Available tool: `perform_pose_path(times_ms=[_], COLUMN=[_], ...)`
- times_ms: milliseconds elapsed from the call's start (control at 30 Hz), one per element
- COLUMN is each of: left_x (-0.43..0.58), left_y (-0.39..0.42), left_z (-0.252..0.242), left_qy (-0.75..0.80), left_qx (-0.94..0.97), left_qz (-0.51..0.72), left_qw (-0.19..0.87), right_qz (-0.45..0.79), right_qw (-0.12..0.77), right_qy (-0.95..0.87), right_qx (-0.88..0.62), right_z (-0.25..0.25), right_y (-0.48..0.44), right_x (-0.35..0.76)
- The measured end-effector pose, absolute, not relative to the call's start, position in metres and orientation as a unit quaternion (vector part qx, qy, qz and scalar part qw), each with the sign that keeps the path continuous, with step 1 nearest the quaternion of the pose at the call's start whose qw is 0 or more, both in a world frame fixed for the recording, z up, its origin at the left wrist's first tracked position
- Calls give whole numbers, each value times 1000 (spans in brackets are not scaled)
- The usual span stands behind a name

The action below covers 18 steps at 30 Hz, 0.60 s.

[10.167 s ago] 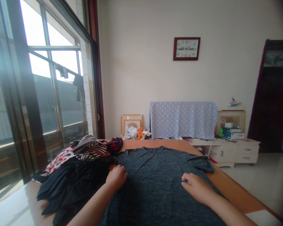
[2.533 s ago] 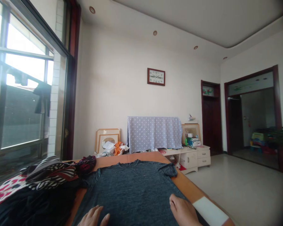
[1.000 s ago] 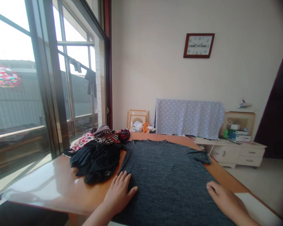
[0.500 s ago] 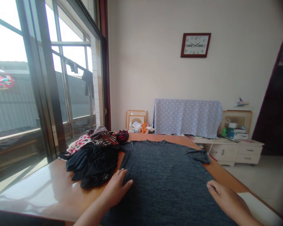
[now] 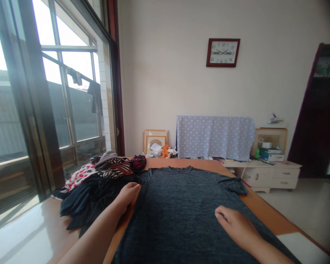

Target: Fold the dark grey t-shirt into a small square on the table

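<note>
A dark blue-grey heathered T-shirt (image 5: pixel 181 205) lies spread out on the table, with its neckline at the far end. My left hand (image 5: pixel 128 195) is at the shirt's left edge just below the sleeve, its fingers closed together with their tips at the cloth. Over the right half of the shirt is my right hand (image 5: pixel 235 223), fingers curled in and the thumb near the index finger. I see nothing in it. Black clothing (image 5: pixel 93 198) lies heaped beside my left forearm.
Patterned clothes (image 5: pixel 112 163) top the pile on the left, near the window (image 5: pixel 77 99). The brown table (image 5: pixel 192 162) reaches toward a white cabinet (image 5: pixel 280 176) and a dotted cloth cover (image 5: pixel 214 137). A wall clock (image 5: pixel 223 53) hangs above.
My left hand has moved forward to the shirt's upper left edge, and its spread fingers have closed. My right hand has moved left, in over the shirt. The view has shifted slightly.
</note>
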<state>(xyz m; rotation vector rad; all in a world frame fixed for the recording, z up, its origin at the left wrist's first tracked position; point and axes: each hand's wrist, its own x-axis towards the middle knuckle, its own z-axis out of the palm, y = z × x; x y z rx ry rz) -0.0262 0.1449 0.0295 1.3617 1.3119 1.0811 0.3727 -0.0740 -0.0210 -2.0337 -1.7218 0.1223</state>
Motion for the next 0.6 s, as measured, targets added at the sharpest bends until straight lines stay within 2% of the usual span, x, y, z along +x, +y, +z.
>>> perform_pose_path(times_ms=[300, 600], left_x=[-15, -25], left_y=[184, 212], left_z=[11, -24], left_qy=[499, 445], left_qx=[497, 352], left_qz=[471, 536], left_qw=[532, 624], right_qz=[94, 152], right_qw=[270, 321], right_qy=[-665, -685], right_qx=[-690, -636], right_z=[-16, -19], right_y=[-16, 90], right_x=[332, 283])
